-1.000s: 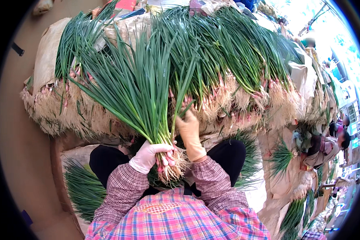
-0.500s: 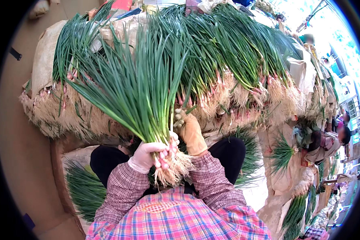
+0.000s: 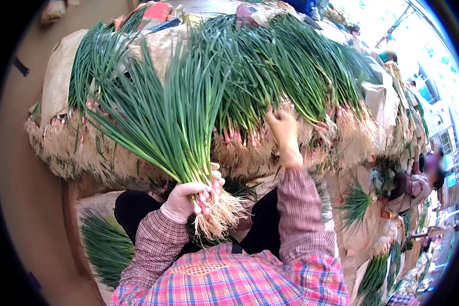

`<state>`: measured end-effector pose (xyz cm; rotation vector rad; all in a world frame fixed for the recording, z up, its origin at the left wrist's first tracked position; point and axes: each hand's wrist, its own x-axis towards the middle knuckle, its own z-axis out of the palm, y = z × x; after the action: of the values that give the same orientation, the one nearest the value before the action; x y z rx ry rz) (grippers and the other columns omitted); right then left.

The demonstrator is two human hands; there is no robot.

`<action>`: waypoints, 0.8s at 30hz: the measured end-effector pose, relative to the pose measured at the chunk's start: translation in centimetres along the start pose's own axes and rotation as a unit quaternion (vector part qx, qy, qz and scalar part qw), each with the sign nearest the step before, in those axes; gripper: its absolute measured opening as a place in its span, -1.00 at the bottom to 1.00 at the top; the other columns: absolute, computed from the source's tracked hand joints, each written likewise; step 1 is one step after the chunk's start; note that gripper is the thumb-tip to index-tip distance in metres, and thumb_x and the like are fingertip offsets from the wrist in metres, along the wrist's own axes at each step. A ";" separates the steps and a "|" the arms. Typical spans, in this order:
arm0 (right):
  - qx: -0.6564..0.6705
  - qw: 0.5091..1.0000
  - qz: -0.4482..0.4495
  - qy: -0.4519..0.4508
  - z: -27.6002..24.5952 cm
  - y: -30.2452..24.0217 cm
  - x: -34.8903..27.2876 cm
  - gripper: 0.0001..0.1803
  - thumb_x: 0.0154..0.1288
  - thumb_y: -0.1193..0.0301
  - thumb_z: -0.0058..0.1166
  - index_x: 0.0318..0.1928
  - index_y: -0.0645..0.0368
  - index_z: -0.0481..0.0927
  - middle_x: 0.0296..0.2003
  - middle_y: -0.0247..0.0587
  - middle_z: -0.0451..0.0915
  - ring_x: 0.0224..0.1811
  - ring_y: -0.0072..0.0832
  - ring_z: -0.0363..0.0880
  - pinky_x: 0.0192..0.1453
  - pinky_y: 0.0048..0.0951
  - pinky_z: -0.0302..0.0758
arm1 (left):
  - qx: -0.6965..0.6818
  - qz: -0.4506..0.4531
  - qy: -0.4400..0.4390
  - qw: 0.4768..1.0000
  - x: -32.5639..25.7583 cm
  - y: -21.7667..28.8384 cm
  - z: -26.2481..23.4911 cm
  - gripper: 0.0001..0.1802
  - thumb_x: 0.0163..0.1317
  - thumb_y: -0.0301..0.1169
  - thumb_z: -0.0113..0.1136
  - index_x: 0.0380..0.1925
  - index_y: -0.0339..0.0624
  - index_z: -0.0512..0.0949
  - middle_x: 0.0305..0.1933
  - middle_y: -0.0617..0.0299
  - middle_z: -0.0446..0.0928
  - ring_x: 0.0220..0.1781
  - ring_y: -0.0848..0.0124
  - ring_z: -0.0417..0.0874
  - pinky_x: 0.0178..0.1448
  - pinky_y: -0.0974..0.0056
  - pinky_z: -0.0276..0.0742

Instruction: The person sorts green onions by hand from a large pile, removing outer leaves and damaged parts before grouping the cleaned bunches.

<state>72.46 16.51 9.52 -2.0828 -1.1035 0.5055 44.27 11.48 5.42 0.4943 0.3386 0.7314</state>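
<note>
My left hand (image 3: 182,200), in a pale pinkish-white glove, is closed round the lower stems of a thick bunch of spring onions (image 3: 181,132). Their green leaves fan out upward and away, and pinkish bulbs with pale stringy roots stick out below the fist. My right hand (image 3: 284,133), in a tan glove, reaches to the large heap of spring onions (image 3: 311,66) in front of me. Its slightly blurred fingers are pinched at the pink base of one spring onion at the heap's near edge.
Beige sacking (image 3: 61,66) lies under the heap's left end. Loose green bundles (image 3: 104,245) lie on sheets beside my left knee, with another bundle (image 3: 357,204) to the right. Another person (image 3: 413,191) sits at the far right. A brown floor (image 3: 30,204) runs along the left.
My right hand has moved from beside the held bunch, up and right to the heap. The left hand stays almost in place, still gripping its bunch.
</note>
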 end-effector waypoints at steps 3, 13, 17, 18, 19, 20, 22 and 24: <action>0.258 0.947 0.146 -0.128 1.7 -0.3 -8.1 -0.78 0.23 0.24 0.10 -0.33 0.13 0.62 -0.48 -0.35 0.58 -0.35 -0.61 0.49 -0.14 -0.42 0.43 | 0.022 -0.038 -0.003 0.999 0.1 0.2 0.2 -0.42 -0.03 -0.50 0.06 0.10 -0.35 0.34 -0.15 0.03 0.51 -0.18 0.32 0.56 -0.09 0.22 0.57; 0.629 0.732 0.141 -0.219 7.5 2.7 -9.3 -0.61 0.24 0.53 0.09 0.09 0.21 0.42 -0.25 -0.35 0.58 -0.54 -0.76 0.35 -0.54 -0.78 0.25 | 0.083 -0.118 0.073 0.987 -0.3 -0.9 0.3 -0.41 -0.02 -0.53 0.06 0.13 -0.35 0.33 -0.15 0.03 0.51 -0.20 0.26 0.60 -0.46 0.29 0.67; 0.706 0.645 0.116 -0.269 7.7 2.9 -8.7 -0.68 0.26 0.52 0.03 0.04 0.20 0.44 -0.30 -0.37 0.58 -0.55 -0.77 0.35 -0.55 -0.79 0.25 | 0.113 -0.122 0.073 0.983 -0.2 -0.9 0.0 -0.41 -0.03 -0.55 0.09 0.12 -0.34 0.33 -0.19 0.03 0.52 -0.21 0.26 0.61 -0.39 0.28 0.67; 0.686 0.671 0.106 -0.261 8.0 2.8 -8.4 -0.70 0.26 0.52 0.03 0.02 0.20 0.44 -0.32 -0.37 0.58 -0.56 -0.77 0.33 -0.55 -0.78 0.26 | 0.122 -0.114 0.075 0.983 -0.3 -1.0 0.3 -0.41 -0.03 -0.56 0.09 0.11 -0.34 0.33 -0.20 0.03 0.52 -0.21 0.26 0.61 -0.39 0.28 0.67; 0.664 0.697 0.096 -0.252 8.3 2.6 -8.3 -0.72 0.27 0.51 0.02 0.00 0.20 0.44 -0.33 -0.37 0.58 -0.58 -0.77 0.32 -0.56 -0.78 0.26 | 0.130 -0.106 0.078 0.983 -0.3 -1.1 0.5 -0.42 -0.03 -0.56 0.10 0.10 -0.35 0.34 -0.21 0.02 0.52 -0.22 0.26 0.61 -0.39 0.28 0.67; 0.654 0.713 0.093 -0.233 8.5 2.6 -9.0 -0.79 0.26 0.51 0.02 -0.08 0.19 0.45 -0.39 -0.40 0.57 -0.61 -0.78 0.29 -0.58 -0.78 0.25 | 0.135 -0.109 0.072 0.982 -0.1 -0.9 0.4 -0.43 -0.03 -0.56 0.10 0.09 -0.35 0.34 -0.21 0.02 0.52 -0.22 0.26 0.61 -0.39 0.28 0.67; 0.659 0.693 0.102 -0.274 9.0 2.6 -10.6 -0.83 0.26 0.50 0.03 -0.13 0.17 0.46 -0.40 -0.41 0.55 -0.63 -0.77 0.29 -0.58 -0.78 0.23 | 0.136 -0.121 0.068 0.981 -0.1 -0.7 0.3 -0.44 -0.03 -0.57 0.10 0.07 -0.35 0.35 -0.21 0.02 0.52 -0.23 0.26 0.62 -0.38 0.29 0.66; 0.643 0.710 0.090 -0.273 9.2 2.8 -10.5 -0.85 0.28 0.49 0.03 -0.14 0.16 0.45 -0.41 -0.42 0.53 -0.62 -0.75 0.31 -0.55 -0.71 0.27 | 0.145 -0.132 0.091 0.976 -0.4 -0.5 0.6 -0.46 -0.04 -0.56 0.11 0.05 -0.39 0.36 -0.22 0.02 0.52 -0.26 0.26 0.62 -0.37 0.28 0.67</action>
<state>62.41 10.45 1.44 -0.7487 -0.4622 1.5213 44.54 10.72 5.67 0.6446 0.6761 0.4700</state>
